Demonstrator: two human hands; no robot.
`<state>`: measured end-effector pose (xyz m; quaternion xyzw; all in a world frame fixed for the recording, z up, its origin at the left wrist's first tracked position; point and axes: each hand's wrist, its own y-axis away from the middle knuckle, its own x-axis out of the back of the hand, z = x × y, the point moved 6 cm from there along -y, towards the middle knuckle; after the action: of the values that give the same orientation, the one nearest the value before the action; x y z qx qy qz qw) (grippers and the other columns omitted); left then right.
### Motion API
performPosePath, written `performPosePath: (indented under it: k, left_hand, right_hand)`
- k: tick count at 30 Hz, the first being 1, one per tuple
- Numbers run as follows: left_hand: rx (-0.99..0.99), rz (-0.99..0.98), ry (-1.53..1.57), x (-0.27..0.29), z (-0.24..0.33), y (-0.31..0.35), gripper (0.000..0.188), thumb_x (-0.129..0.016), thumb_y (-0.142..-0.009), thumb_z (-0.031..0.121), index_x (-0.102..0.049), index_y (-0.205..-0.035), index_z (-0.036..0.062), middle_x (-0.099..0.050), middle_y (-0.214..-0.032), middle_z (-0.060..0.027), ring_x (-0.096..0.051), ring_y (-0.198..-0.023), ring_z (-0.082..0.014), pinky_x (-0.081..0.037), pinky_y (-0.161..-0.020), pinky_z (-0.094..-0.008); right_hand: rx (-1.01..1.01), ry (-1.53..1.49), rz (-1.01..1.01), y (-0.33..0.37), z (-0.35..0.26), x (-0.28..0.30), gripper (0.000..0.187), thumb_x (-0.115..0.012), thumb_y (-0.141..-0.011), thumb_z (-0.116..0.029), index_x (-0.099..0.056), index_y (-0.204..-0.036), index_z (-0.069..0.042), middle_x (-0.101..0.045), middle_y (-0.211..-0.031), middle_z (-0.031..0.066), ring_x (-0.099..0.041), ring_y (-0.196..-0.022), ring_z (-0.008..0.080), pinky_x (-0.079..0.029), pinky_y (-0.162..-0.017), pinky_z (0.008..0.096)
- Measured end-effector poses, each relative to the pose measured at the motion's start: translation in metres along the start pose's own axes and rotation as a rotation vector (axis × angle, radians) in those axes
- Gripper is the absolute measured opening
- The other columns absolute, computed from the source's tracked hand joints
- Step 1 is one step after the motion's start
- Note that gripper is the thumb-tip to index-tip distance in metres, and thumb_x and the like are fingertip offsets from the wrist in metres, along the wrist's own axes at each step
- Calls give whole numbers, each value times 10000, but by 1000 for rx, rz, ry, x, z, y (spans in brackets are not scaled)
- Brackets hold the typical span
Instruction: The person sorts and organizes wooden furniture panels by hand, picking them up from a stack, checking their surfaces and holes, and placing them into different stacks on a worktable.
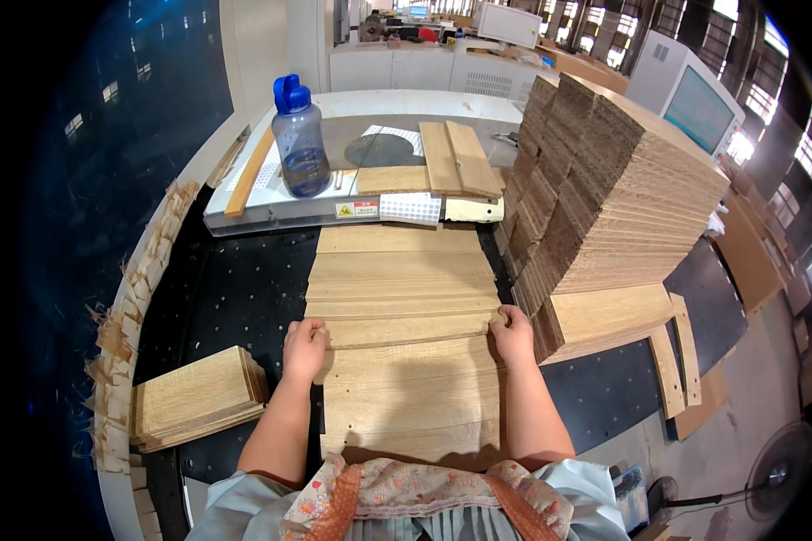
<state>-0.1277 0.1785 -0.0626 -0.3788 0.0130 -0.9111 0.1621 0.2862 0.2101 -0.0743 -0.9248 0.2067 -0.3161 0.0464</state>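
Note:
Wood-grain boards lie side by side across the black perforated work surface (230, 288), forming a long panel-like row in front of me. My left hand (305, 348) is closed at the left end of one wooden board (406, 331) in the middle of that row. At the same board's right end, my right hand (513, 335) pinches it between thumb and fingers. Farther boards (397, 265) run up to the machine's edge, and nearer boards (410, 392) reach toward my apron. A shadow falls over the nearer ones. The fingers' undersides are hidden.
A tall stack of boards (595, 198) stands at the right, with two narrow strips (675, 361) beside it. A low pile (198, 388) lies at the left. Beyond sits a white machine top (253, 214) bearing a blue-capped bottle (300, 144) and loose boards (456, 158).

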Motion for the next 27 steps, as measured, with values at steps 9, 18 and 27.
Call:
performPosePath:
  k: [9, 18, 27]
  left_hand:
    - [-157, -43, -366, 35, 41, 40, 281, -697, -730, 198, -621, -986, 112, -535, -984, -109, -496, -1009, -317, -402, -879, -438]
    - [-67, 126, -175, -11, 64, -108, 587, -663, -783, 247, -454, -1309, 92, -395, -1384, -198, -323, -1314, -365, -315, -1062, -451]
    - [225, -267, -372, -81, 9, -227, 481, -552, -842, 318, -521, -1258, 79, -495, -1311, -192, -437, -1245, -356, -380, -1023, -438]
  right_hand:
    - [17, 244, -98, 30, -20, 27, 372, -701, -743, -142, -584, -1085, -55, -571, -1170, 152, -508, -1123, 353, -428, -940, 417]
    - [257, 231, -115, -72, -92, -22, 533, -643, -783, -182, -482, -1254, 7, -493, -1276, 240, -459, -1189, 395, -383, -1012, 424]
    - [-78, 476, -438, -181, -54, -109, 551, -572, -849, -329, -473, -1279, 2, -541, -1252, 235, -509, -1172, 378, -415, -980, 445]
